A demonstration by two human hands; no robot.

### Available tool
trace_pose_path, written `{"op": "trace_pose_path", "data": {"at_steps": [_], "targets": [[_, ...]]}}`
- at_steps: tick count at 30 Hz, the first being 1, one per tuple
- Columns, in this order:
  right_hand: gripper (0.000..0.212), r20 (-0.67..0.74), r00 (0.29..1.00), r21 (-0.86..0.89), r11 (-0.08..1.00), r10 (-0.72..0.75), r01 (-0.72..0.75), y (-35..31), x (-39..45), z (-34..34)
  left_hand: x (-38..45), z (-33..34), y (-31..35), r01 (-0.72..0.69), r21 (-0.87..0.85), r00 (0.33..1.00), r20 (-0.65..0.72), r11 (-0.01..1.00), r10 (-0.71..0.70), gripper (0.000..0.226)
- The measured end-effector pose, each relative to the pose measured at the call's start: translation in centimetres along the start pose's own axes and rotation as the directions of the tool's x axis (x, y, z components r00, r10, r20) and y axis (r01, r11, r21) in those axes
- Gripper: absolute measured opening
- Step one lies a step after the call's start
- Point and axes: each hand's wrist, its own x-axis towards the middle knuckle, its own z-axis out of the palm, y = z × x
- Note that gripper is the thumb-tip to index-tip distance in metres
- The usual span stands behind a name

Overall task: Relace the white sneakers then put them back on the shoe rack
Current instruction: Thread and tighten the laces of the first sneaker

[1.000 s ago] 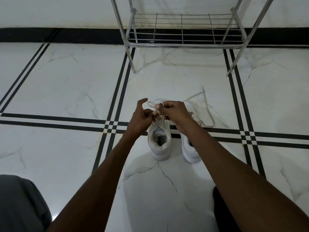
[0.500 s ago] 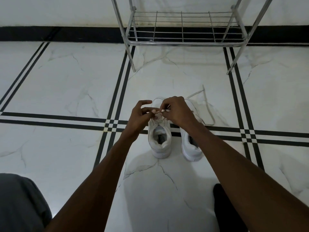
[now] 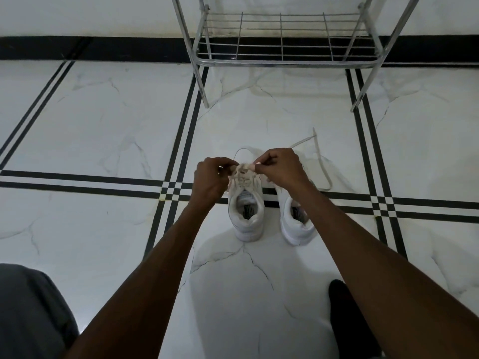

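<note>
Two white sneakers stand side by side on the floor, heels toward me. The left sneaker (image 3: pixel 246 218) has its white lace (image 3: pixel 242 170) bunched over the tongue. My left hand (image 3: pixel 211 178) and my right hand (image 3: pixel 281 168) both pinch that lace above the shoe's front. The right sneaker (image 3: pixel 298 224) is partly hidden under my right forearm. Its loose lace (image 3: pixel 322 164) trails on the floor to the right. The metal shoe rack (image 3: pixel 282 60) stands beyond the shoes, its bottom shelf bare.
White marble floor tiles (image 3: pixel 103 125) with black stripe lines surround the shoes. A black skirting (image 3: pixel 90 49) runs along the wall. My grey-clad knee (image 3: pixel 28 312) is at the lower left, a dark foot (image 3: pixel 344 314) at the lower right.
My left hand's fingers have closed onto the lace. Both hands have drawn together over the left sneaker's front. The shoes have not moved.
</note>
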Motion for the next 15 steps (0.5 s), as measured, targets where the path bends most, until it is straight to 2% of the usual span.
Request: {"op": "trace_pose_path", "data": {"at_steps": [3,5,7,10,12,15], "targets": [[0.011,-0.083,0.983,-0.125,0.977,0.162,-0.172,1.4,0.4,-1.6,-0.9,-1.1,-0.9,0.027,0.168,0.999,-0.038,0.985,-0.021,0.017],[0.019,-0.135,0.964,-0.23,0.939,0.229,-0.255,1.9,0.3,-2.5,-1.7,-1.8,-1.5,0.052,0.303,0.997,-0.062,0.952,-0.035,0.013],[0.026,-0.173,0.96,-0.311,0.913,0.22,-0.265,2.1,-0.1,-2.5,-2.5,-2.1,-1.8,0.064,0.417,0.997,-0.065,0.907,-0.041,0.01],[0.018,-0.199,0.963,-0.378,0.892,0.182,-0.247,2.6,-0.1,-1.5,-3.3,-1.6,-1.8,0.045,0.524,0.999,-0.03,0.85,-0.034,0.014],[0.027,-0.214,0.963,-0.376,0.896,0.165,-0.238,2.8,-0.2,-1.2,-3.6,-1.5,-1.9,0.038,0.542,0.999,-0.029,0.839,-0.027,0.015],[0.025,-0.226,0.965,-0.426,0.878,0.131,-0.219,2.9,-0.4,-1.3,-3.7,-1.5,-2.1,0.043,0.537,0.999,-0.033,0.842,-0.03,0.015]]}}
